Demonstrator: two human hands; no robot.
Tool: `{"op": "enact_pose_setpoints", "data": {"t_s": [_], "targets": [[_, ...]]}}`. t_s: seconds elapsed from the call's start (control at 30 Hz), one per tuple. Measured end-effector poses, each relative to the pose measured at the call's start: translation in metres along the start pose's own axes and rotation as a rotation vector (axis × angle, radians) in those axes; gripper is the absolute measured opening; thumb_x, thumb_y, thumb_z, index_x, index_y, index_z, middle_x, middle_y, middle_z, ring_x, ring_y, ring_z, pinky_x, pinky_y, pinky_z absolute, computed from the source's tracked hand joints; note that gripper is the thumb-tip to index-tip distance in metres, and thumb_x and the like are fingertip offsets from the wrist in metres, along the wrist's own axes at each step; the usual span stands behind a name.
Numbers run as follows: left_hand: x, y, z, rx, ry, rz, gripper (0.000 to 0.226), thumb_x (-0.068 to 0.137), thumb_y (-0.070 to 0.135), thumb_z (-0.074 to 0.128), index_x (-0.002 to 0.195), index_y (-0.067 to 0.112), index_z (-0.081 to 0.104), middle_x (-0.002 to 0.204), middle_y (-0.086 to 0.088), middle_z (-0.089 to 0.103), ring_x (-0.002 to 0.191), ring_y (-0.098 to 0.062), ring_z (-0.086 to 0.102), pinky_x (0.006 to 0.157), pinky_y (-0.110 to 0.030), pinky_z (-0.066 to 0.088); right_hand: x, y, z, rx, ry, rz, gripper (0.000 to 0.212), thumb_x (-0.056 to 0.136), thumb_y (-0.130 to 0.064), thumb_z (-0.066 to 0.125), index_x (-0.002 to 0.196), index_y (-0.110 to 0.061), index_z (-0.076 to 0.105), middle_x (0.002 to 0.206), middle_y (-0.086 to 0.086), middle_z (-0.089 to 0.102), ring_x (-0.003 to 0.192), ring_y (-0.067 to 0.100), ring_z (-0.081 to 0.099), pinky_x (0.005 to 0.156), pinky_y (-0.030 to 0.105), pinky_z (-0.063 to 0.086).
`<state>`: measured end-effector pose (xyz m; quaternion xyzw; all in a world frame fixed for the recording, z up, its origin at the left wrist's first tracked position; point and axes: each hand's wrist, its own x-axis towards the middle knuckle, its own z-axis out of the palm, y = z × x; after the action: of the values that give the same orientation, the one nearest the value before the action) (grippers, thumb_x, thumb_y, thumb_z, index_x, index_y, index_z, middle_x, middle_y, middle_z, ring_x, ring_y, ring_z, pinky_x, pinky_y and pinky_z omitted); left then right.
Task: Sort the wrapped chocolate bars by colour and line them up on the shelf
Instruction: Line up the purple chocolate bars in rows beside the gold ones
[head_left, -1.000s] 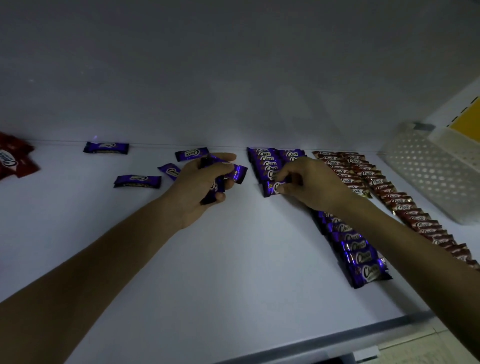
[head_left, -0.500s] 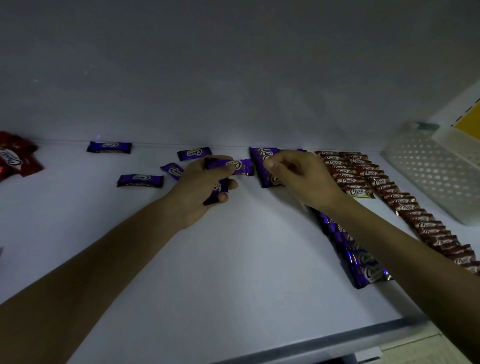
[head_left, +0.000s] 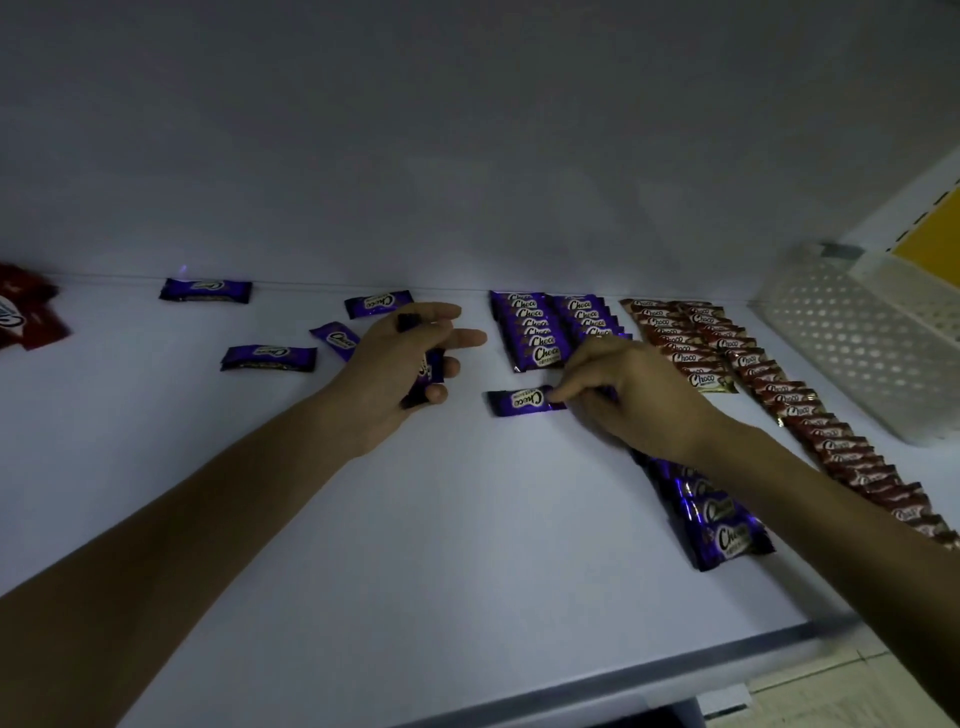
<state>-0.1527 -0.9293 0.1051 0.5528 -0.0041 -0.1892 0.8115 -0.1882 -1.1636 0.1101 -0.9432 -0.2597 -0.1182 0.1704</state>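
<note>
The right hand (head_left: 639, 400) pinched the right end of a single purple foil-wrapped chocolate bar (head_left: 522, 401). It lay crosswise on the white shelf (head_left: 415, 545), just nearer than the purple row (head_left: 535, 332). The left hand (head_left: 400, 364), farther left, gripped spare purple bars (head_left: 435, 364).

Purple bars (head_left: 537, 332) and seemingly brown bars (head_left: 685, 345) lie in rows

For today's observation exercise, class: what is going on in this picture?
A person sorts chocolate bars on a white shelf. The right hand pinches a purple bar lying before the purple rows; the left hand grips spare purple bars. Four loose purple bars lie further left; brown rows stand lined up to the right.
</note>
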Motion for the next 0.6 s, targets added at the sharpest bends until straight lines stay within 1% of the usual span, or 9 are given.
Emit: {"op": "enact_pose_setpoints", "data": {"t_s": [0.1, 0.2, 0.27, 0.33, 0.37, 0.43, 0.47, 0.53, 0.6], "targets": [[0.000, 0.000, 0.000, -0.005, -0.004, 0.001, 0.013, 0.100, 0.008, 0.045, 0.102, 0.012, 0.057, 0.093, -0.009, 0.070, 0.055, -0.010, 0.051, 0.038, -0.017, 0.036, 0.000, -0.008, -0.007, -0.031, 0.030, 0.032, 0.033, 0.083, -0.025, 0.044, 0.095, -0.017, 0.075, 0.085, -0.002, 0.066, 0.072, 0.009, 0.058, 0.065, 0.023, 0.044], [-0.001, 0.001, 0.001, -0.008, -0.005, 0.002, 0.014, 0.100, 0.008, 0.044, 0.100, 0.013, 0.057, 0.088, -0.007, 0.071, 0.054, -0.010, 0.051, 0.038, -0.016, 0.036, 0.003, -0.029, -0.003, 0.006, -0.034, 0.131, 0.040, 0.088, -0.045, 0.047, 0.116, -0.024, 0.066, 0.075, -0.014, 0.060, 0.063, -0.002, 0.053, 0.060, 0.018, 0.036], [-0.001, 0.001, 0.002, -0.003, -0.005, 0.003, 0.013, 0.100, 0.009, 0.044, 0.100, 0.013, 0.057, 0.086, -0.006, 0.071, 0.053, -0.010, 0.051, 0.038, -0.016, 0.036, 0.003, -0.042, 0.007, -0.078, -0.107, 0.102, 0.051, 0.089, -0.057, 0.041, 0.121, -0.025, 0.064, 0.082, -0.012, 0.061, 0.072, 0.000, 0.056, 0.064, 0.019, 0.037], [-0.001, 0.000, 0.001, -0.003, -0.005, 0.006, 0.013, 0.100, 0.009, 0.044, 0.100, 0.013, 0.057, 0.083, -0.006, 0.071, 0.053, -0.009, 0.051, 0.038, -0.016, 0.035, 0.002, -0.047, 0.010, -0.127, -0.145, 0.072, 0.060, 0.087, -0.063, 0.031, 0.111, -0.023, 0.070, 0.086, -0.001, 0.062, 0.083, 0.015, 0.058, 0.070, 0.027, 0.045], [-0.001, 0.001, 0.001, -0.004, -0.007, 0.007, 0.013, 0.100, 0.008, 0.044, 0.100, 0.012, 0.057, 0.083, -0.006, 0.071, 0.052, -0.009, 0.050, 0.038, -0.016, 0.035, 0.002, -0.048, 0.007, -0.110, -0.149, 0.076, 0.061, 0.086, -0.062, 0.030, 0.099, -0.020, 0.073, 0.084, 0.001, 0.062, 0.082, 0.018, 0.058, 0.070, 0.032, 0.047], [0.000, 0.000, 0.000, -0.002, -0.013, 0.003, 0.013, 0.100, 0.008, 0.045, 0.101, 0.011, 0.057, 0.084, -0.007, 0.071, 0.053, -0.010, 0.050, 0.037, -0.017, 0.035, 0.000, -0.047, 0.000, -0.075, -0.156, 0.087, 0.058, 0.085, -0.058, 0.034, 0.074, -0.014, 0.070, 0.076, 0.003, 0.061, 0.074, 0.020, 0.057, 0.066, 0.037, 0.047], [0.000, 0.000, 0.000, -0.002, -0.016, 0.002, 0.013, 0.100, 0.008, 0.045, 0.101, 0.011, 0.058, 0.085, -0.007, 0.071, 0.053, -0.010, 0.050, 0.037, -0.017, 0.035, -0.003, -0.045, -0.003, -0.090, -0.157, 0.103, 0.053, 0.086, -0.057, 0.040, 0.067, -0.014, 0.067, 0.072, 0.002, 0.061, 0.070, 0.019, 0.057, 0.063, 0.037, 0.047], [0.001, 0.000, 0.000, -0.003, -0.020, -0.001, 0.014, 0.099, 0.008, 0.045, 0.100, 0.011, 0.058, 0.086, -0.008, 0.071, 0.052, -0.010, 0.050, 0.037, -0.017, 0.035, -0.006, -0.042, -0.008, -0.134, -0.149, 0.169, 0.040, 0.085, -0.051, 0.057, 0.062, -0.018, 0.062, 0.067, -0.001, 0.062, 0.062, 0.015, 0.055, 0.059, 0.031, 0.042], [0.001, 0.000, -0.001, -0.009, -0.014, -0.008, 0.014, 0.099, 0.008, 0.045, 0.100, 0.011, 0.059, 0.088, -0.009, 0.070, 0.053, -0.010, 0.052, 0.038, -0.017, 0.037, -0.006, -0.040, -0.010, -0.099, -0.090, 0.215, 0.024, 0.082, -0.041, 0.068, 0.070, -0.021, 0.063, 0.068, -0.005, 0.062, 0.060, 0.008, 0.052, 0.054, 0.019, 0.034]]}}
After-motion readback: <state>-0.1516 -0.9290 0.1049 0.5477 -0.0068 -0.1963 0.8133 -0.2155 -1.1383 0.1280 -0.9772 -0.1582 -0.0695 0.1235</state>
